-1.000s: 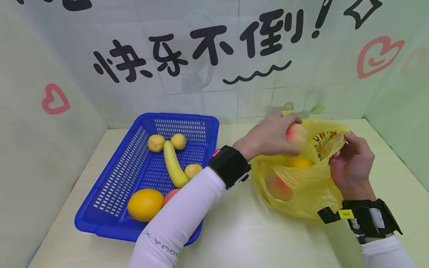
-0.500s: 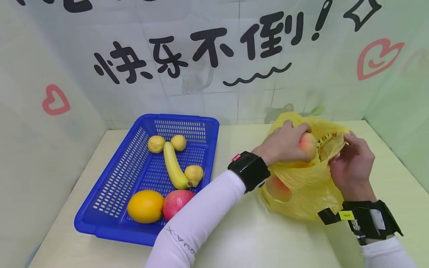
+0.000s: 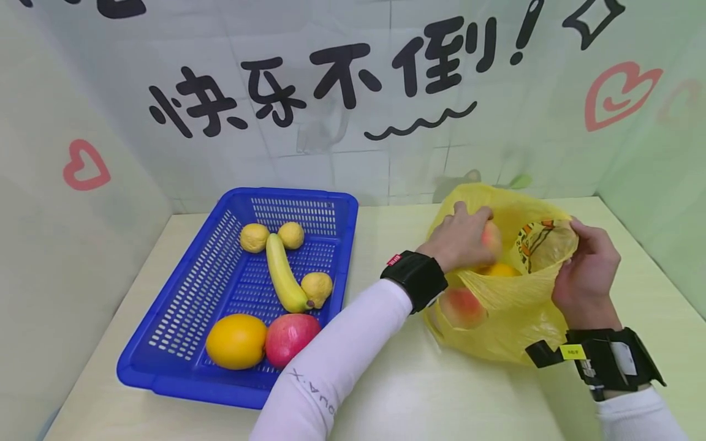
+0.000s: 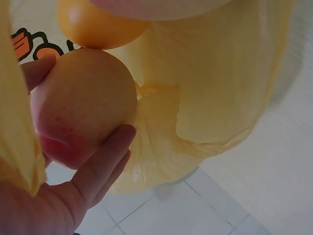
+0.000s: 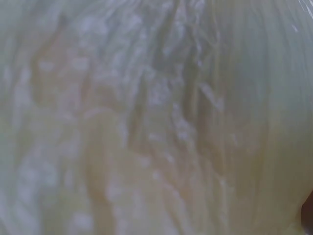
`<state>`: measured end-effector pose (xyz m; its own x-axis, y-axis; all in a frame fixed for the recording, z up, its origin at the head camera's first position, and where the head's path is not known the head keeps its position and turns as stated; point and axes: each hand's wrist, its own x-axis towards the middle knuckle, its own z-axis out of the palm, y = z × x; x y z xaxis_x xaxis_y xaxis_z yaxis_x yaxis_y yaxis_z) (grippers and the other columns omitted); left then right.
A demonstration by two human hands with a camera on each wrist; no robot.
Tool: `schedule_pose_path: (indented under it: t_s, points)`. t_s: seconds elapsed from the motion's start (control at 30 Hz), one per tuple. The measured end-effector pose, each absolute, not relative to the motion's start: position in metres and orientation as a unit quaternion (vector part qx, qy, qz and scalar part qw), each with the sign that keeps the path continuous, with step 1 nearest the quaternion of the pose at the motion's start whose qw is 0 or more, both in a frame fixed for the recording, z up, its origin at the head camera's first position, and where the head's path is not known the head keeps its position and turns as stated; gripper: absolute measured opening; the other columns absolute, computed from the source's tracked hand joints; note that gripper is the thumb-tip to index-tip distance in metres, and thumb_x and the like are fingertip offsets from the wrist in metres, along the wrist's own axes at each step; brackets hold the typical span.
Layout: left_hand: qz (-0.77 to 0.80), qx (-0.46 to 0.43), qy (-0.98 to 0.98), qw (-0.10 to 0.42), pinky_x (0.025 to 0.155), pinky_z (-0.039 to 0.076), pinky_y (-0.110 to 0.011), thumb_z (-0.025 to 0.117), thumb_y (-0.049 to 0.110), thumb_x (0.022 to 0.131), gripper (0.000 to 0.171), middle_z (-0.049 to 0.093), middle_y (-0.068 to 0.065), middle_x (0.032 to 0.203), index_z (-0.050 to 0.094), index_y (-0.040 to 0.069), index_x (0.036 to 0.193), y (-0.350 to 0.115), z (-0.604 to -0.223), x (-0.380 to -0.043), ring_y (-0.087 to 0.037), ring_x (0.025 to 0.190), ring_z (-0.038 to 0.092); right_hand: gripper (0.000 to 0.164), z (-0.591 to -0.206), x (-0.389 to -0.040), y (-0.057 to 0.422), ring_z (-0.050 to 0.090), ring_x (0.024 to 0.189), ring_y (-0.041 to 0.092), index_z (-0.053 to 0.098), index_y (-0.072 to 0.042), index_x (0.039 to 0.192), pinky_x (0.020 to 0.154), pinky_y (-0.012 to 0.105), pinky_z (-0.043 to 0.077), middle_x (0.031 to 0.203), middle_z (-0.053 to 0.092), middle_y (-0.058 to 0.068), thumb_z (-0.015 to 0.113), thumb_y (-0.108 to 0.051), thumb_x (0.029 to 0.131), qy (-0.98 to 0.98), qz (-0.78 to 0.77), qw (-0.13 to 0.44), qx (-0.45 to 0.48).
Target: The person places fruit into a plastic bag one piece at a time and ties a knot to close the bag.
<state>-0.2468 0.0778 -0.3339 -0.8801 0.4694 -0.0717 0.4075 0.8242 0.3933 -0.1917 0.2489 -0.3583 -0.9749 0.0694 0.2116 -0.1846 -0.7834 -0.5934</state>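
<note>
A yellow plastic bag (image 3: 513, 318) stands on the table with its mouth spread. My left hand (image 3: 462, 237) reaches into that mouth and grips a peach (image 4: 85, 107) between thumb and fingers. Below it in the bag lies an orange (image 3: 499, 269), and another peach (image 3: 462, 306) shows through the bag's near side. At the right, my right hand (image 3: 587, 275) pinches the bag's rim and holds it out. The right wrist view is filled by the bag's crinkled film (image 5: 156, 117).
A blue plastic basket (image 3: 347, 245) stands to the left. In it are a banana (image 3: 284, 275), several small wrinkled yellow fruits (image 3: 255, 237), an orange fruit (image 3: 236, 342) and a red apple-like fruit (image 3: 291, 338). A wall (image 3: 358, 171) stands behind the table (image 3: 408, 392).
My left hand has carried the peach rightward, then down into the bag's mouth. The right hand has kept the rim and drawn it slightly outward, so the mouth is wider.
</note>
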Motion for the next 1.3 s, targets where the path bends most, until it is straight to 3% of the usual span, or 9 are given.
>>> schedule_pose_path:
  t_s: [0.23, 0.63, 0.97, 1.13, 1.3]
  points:
    - [0.177, 0.202, 0.958, 0.097, 0.084, 0.05, -0.03, 0.062, 0.031, 0.088, 0.068, 0.036, -0.011, 0.148, 0.035, 0.032, 0.151, 0.083, -0.339, -0.25, -0.023, 0.105, 0.054, 0.044, -0.362, -0.195, 0.256, 0.051, 0.048, 0.018, 0.06, 0.003, 0.081, 0.048, 0.023, 0.045, 0.062, 0.054, 0.006, 0.031, -0.018, 0.107, -0.274, 0.958, 0.047, 0.07]
    - [0.166, 0.151, 0.963, 0.149, 0.084, 0.05, -0.037, 0.055, 0.037, 0.095, 0.063, 0.036, -0.01, 0.147, 0.029, 0.046, 0.151, 0.088, -0.348, -0.245, -0.024, 0.11, 0.053, 0.042, -0.367, -0.197, 0.258, 0.051, 0.049, 0.017, 0.058, 0.001, 0.08, 0.049, 0.023, 0.045, 0.061, 0.052, 0.005, 0.033, -0.019, 0.107, -0.287, 0.955, 0.038, 0.068]
    - [0.157, 0.146, 0.962, 0.168, 0.078, 0.049, -0.033, 0.054, 0.036, 0.095, 0.066, 0.038, -0.013, 0.144, 0.025, 0.044, 0.153, 0.088, -0.359, -0.248, -0.024, 0.101, 0.055, 0.042, -0.368, -0.197, 0.259, 0.054, 0.049, 0.015, 0.064, 0.003, 0.083, 0.045, 0.02, 0.039, 0.066, 0.061, 0.007, 0.034, -0.017, 0.107, -0.305, 0.949, 0.058, 0.06]
    - [0.172, 0.158, 0.953, 0.192, 0.093, 0.049, -0.037, 0.052, 0.044, 0.095, 0.066, 0.035, -0.012, 0.151, 0.026, 0.04, 0.154, 0.084, -0.357, -0.251, -0.026, 0.118, 0.054, 0.043, -0.37, -0.196, 0.261, 0.051, 0.046, 0.017, 0.063, 0.003, 0.087, 0.043, 0.023, 0.038, 0.066, 0.061, 0.009, 0.032, -0.019, 0.107, -0.288, 0.954, 0.029, 0.072]
    - [0.172, 0.202, 0.939, 0.217, 0.113, 0.038, -0.038, 0.036, 0.044, 0.103, 0.054, 0.034, -0.003, 0.159, 0.026, 0.036, 0.155, 0.08, -0.354, -0.256, -0.023, 0.145, 0.034, 0.044, -0.371, -0.195, 0.264, 0.048, 0.049, 0.019, 0.062, 0.003, 0.091, 0.045, 0.025, 0.042, 0.068, 0.059, 0.009, 0.029, -0.02, 0.108, -0.279, 0.957, 0.014, 0.081]
